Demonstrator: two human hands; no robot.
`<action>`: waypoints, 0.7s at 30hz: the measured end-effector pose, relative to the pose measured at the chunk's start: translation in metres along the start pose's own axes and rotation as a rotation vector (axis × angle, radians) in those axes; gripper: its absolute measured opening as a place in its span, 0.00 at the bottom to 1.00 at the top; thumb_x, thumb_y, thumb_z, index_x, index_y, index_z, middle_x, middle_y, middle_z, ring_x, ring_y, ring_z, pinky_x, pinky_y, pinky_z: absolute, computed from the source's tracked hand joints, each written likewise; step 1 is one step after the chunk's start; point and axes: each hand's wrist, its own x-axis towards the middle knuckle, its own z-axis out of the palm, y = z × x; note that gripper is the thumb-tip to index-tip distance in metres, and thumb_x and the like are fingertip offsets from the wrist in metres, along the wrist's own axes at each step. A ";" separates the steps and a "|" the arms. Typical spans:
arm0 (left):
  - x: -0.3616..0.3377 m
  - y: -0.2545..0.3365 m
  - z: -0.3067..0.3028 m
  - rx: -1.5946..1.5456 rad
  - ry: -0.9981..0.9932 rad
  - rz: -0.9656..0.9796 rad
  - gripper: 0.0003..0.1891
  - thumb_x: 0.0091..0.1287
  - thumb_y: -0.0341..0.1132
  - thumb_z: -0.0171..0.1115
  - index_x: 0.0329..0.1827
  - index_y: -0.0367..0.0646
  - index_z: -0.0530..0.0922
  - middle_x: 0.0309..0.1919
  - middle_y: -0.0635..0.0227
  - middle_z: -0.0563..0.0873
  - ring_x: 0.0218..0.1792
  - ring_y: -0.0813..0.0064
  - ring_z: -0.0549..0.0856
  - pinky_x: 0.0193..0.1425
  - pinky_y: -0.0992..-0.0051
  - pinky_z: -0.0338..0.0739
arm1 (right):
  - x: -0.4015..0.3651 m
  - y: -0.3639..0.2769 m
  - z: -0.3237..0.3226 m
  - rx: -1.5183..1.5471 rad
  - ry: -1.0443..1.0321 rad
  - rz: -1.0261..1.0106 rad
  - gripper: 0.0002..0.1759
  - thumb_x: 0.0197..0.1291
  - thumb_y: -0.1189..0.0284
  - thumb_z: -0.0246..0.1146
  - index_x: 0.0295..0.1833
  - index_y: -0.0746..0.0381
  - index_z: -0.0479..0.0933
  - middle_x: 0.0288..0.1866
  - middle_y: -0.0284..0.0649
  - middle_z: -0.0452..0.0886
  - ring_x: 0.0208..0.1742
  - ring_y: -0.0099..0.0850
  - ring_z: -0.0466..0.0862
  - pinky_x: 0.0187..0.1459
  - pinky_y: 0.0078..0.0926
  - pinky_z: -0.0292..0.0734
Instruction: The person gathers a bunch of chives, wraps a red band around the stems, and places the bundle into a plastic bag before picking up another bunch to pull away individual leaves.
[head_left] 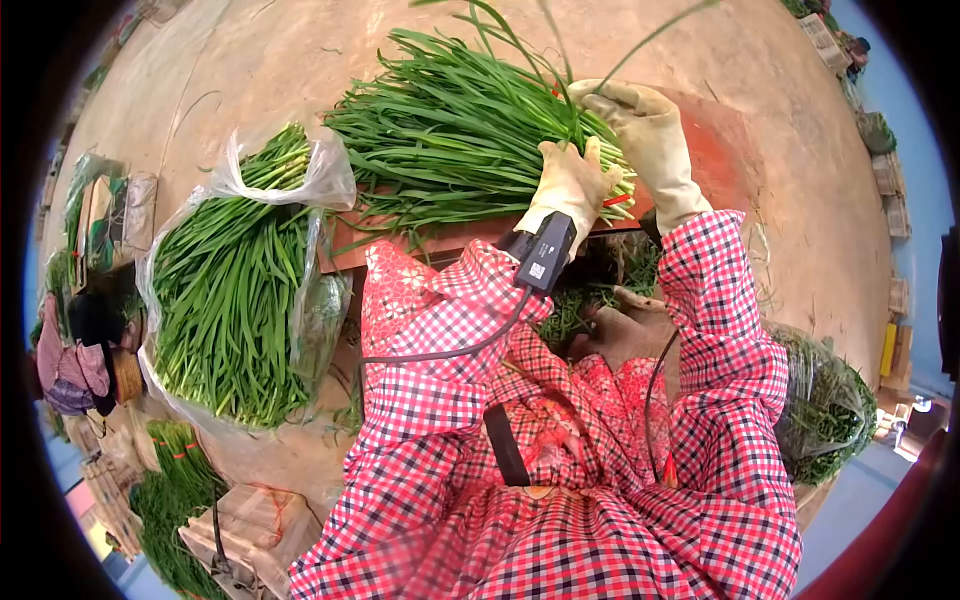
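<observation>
A large heap of garlic chives (450,130) lies on a reddish-brown board, its pale cut ends toward the right. My left hand (575,180), in a cream glove, rests over the cut ends and grips a few chives whose long blades rise past the fingers. A black device is strapped at that wrist. Just up and to the right, my right hand (640,125), gloved too, has its fingers curled beside the rising blades. What it pinches, if anything, is hidden. A red band (618,200) shows among the stalk ends.
The reddish board (715,150) sits in front of my lap. On the left stands an open plastic bag (340,180) packed with chives. Banded chive bunches (180,455) and a pale crate (250,525) are lower left. A clear bag of greens (825,410) is at my right.
</observation>
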 end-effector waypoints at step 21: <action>-0.011 0.002 0.003 -0.001 0.160 -0.035 0.21 0.68 0.36 0.56 0.64 0.67 0.75 0.57 0.65 0.81 0.50 0.65 0.83 0.49 0.57 0.73 | -0.045 0.068 -0.015 0.489 0.768 0.243 0.15 0.67 0.72 0.65 0.54 0.71 0.81 0.48 0.43 0.87 0.49 0.29 0.86 0.52 0.25 0.82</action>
